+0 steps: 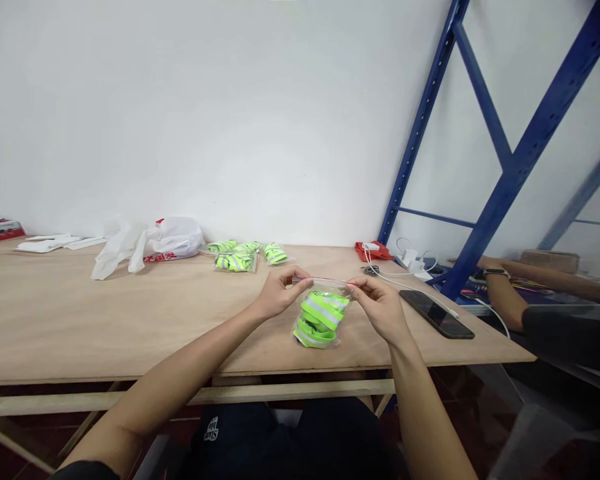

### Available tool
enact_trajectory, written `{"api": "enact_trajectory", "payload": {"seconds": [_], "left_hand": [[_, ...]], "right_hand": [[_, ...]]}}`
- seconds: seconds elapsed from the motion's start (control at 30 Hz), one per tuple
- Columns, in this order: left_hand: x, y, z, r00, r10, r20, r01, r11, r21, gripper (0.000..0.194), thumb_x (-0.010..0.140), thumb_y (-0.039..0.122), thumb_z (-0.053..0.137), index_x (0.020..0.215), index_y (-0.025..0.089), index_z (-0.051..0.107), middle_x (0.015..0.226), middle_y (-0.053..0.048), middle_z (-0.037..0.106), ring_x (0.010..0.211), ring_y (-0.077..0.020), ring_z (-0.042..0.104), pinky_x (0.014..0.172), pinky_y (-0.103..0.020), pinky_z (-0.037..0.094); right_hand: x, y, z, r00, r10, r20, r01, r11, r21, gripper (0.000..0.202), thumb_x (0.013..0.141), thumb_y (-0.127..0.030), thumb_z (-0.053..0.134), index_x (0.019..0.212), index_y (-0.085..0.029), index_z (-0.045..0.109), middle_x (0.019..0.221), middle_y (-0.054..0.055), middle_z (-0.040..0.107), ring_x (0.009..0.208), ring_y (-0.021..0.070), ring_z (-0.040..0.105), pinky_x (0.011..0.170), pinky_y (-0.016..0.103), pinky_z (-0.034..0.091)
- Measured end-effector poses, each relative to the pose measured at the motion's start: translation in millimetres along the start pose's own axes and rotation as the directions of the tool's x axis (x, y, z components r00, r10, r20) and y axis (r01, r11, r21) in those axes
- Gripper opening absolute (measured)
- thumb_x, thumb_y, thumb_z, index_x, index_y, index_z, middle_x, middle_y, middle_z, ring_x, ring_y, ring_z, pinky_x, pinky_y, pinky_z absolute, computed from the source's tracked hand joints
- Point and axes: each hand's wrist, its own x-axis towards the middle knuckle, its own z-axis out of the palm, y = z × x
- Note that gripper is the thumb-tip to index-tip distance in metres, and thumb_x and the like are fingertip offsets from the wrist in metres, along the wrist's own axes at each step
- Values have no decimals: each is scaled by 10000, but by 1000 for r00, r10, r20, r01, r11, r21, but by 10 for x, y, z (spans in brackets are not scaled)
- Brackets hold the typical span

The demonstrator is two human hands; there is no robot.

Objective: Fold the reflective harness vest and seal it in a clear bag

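A clear zip bag [321,321] with neon-yellow reflective straps folded inside hangs between my hands, just above the near part of the table. My left hand [283,292] pinches the bag's top left corner between thumb and fingers. At the top right corner my right hand [377,303] grips the same zip edge. The red line of the seal runs between both hands; whether it is fully pressed together I cannot tell. Farther back lie several similar bags of reflective straps [235,260], with one more bag [275,253] beside them.
On the wooden table [105,327], a white plastic bag [175,239] with red print lies at the back left. A black phone [436,313], white cables and a charger [413,262] are at right. Beyond a blue metal frame [510,180], another person's arms [505,293] show.
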Motion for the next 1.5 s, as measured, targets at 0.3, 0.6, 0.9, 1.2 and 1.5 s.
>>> {"api": "enact_trajectory", "payload": {"seconds": [0.3,0.6,0.9,1.2,1.5], "left_hand": [[3,43,9,999,20,29,-21,999,38,338,858,469,698,836,132,708,799,-78,719,737,-173,650,685,-277,505],[-12,121,30,993,102,66,-108,989,102,298,892,423,666,830,139,731,815,-86,744,764,-187,681,717,-283,527],[-25,105,82,977,197,83,-206,972,112,268,882,385,688,873,122,737,840,-93,759,779,-176,701,740,-266,544],[-16,132,88,955,280,100,-288,955,76,209,897,318,673,838,124,722,809,-92,744,748,-167,688,711,-263,541],[-42,154,127,957,274,93,-282,954,97,175,883,297,686,876,124,717,829,-91,732,774,-167,679,732,-269,543]], "right_hand": [[-38,-13,87,1000,-19,18,20,1000,-23,302,780,-501,738,787,-199,741,783,62,745,730,215,674,662,320,547],[-49,-34,131,999,-27,31,27,1000,-11,274,778,-473,749,802,-200,744,821,67,760,763,221,692,669,312,558],[-76,-22,207,998,-60,17,60,998,-1,231,775,-428,768,795,-198,775,821,70,777,801,235,727,727,322,591],[-71,8,189,997,-49,66,46,998,32,228,743,-416,799,838,-209,789,882,73,789,845,244,738,757,331,606],[-95,-10,247,996,-84,42,83,996,16,188,765,-391,785,811,-208,785,842,66,785,796,230,742,725,305,605]]}}
